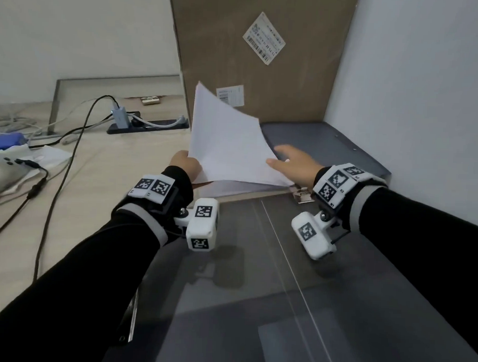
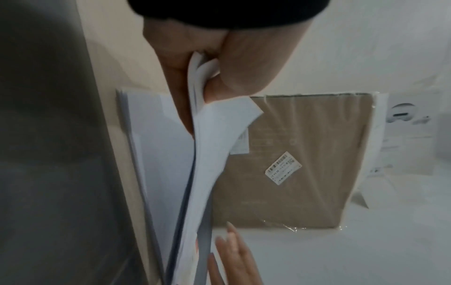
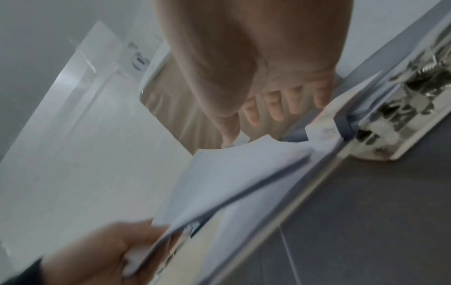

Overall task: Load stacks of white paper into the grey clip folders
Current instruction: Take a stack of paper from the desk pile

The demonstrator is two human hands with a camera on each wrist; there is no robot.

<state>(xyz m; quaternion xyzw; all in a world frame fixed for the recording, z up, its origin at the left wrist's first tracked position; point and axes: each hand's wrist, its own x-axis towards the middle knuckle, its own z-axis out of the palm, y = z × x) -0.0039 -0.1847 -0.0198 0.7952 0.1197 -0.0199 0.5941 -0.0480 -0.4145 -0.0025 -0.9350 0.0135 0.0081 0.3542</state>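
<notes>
My left hand [image 1: 184, 165] pinches the near left corner of a sheaf of white paper [image 1: 228, 142], and the sheets stand lifted and curled above the rest of the stack [image 1: 232, 188]. In the left wrist view its thumb and fingers [image 2: 219, 63] clamp the sheaf [image 2: 207, 154]. My right hand [image 1: 292, 161] is open with straight fingers at the sheaf's right edge, above a grey clip folder [image 1: 331, 140] lying against the wall. A metal clip [image 1: 302, 196] shows by my right wrist, also seen as the clip [image 3: 402, 108]. A second grey folder [image 1: 256, 262] with a translucent cover lies nearest me.
A tall cardboard box [image 1: 258, 54] stands right behind the paper. A white wall closes the right side. On the wooden table to the left lie a power strip [image 1: 147, 123], trailing cables [image 1: 70, 158] and a white controller [image 1: 2, 172].
</notes>
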